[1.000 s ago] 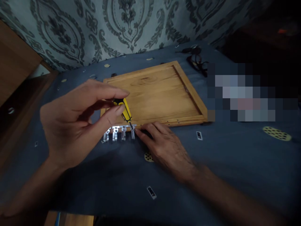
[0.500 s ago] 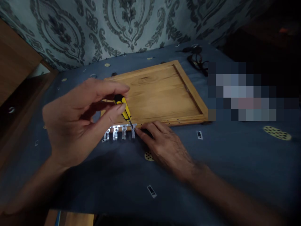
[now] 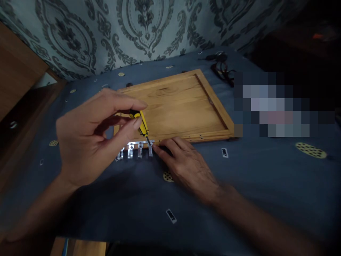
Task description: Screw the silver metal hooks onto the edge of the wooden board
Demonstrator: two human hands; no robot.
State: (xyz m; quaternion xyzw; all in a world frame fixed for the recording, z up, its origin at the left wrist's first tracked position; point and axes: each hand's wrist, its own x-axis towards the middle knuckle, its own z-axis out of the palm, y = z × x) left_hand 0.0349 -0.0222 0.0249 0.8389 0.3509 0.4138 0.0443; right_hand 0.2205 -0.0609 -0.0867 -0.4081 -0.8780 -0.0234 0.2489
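My left hand [image 3: 98, 135] grips a small yellow and black screwdriver [image 3: 143, 125] between thumb and fingers. Its handle leans, and the tip points down at the right end of a shiny metal hook rail [image 3: 140, 145]. This rail has several hooks and lies along the near edge of a framed wooden board [image 3: 170, 110]. My right hand [image 3: 183, 160] rests against that edge, its fingertips pressed at the rail's right end beside the screwdriver tip. Whether the right fingertips pinch a screw is too small to tell.
Under the board is a dark blue patterned bedsheet [image 3: 239, 202]. Black-framed glasses [image 3: 222, 73] lie behind the board at the right. A patterned curtain [image 3: 146, 25] hangs at the back, and brown wooden furniture [image 3: 20, 67] stands at the left. A blurred patch covers the right side.
My left hand has turned slightly, its wrist shifting a little to the right around the screwdriver. The screwdriver tip, rail and right hand stay in nearly the same place.
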